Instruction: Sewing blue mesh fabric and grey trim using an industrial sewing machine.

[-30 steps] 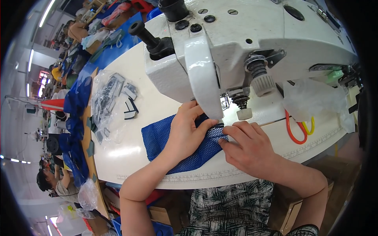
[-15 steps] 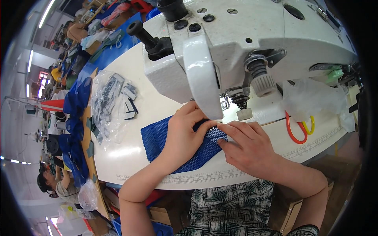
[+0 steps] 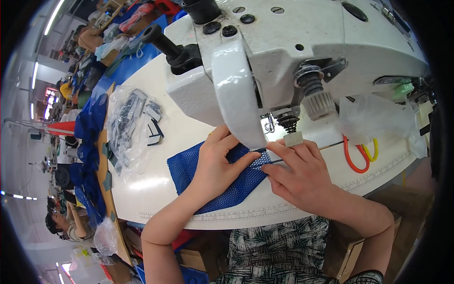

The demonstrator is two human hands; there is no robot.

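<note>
A piece of blue mesh fabric (image 3: 227, 191) lies on the pale table under the head of a white sewing machine (image 3: 239, 94). My left hand (image 3: 215, 165) rests over it, closed on a raised fold, its thumb along the top. The machine's front cover hides some of its fingertips. Beside the fabric's right edge is my right hand (image 3: 300, 175), with index finger and thumb apart and their tips touching the mesh. A light patch (image 3: 261, 160) of the mesh shows between the two hands. The needle area is mostly hidden behind the cover.
A clear plastic bag (image 3: 130, 125) of small dark pieces lies at the left. Scissors with red and yellow handles (image 3: 355, 158) are at the right, near a translucent bag (image 3: 373, 118). A printed ruler (image 3: 227, 214) follows the table's front edge. Another person sits far left.
My right fingers have moved slightly right and spread at the fabric's edge. My left hand and the fabric have shifted slightly left.
</note>
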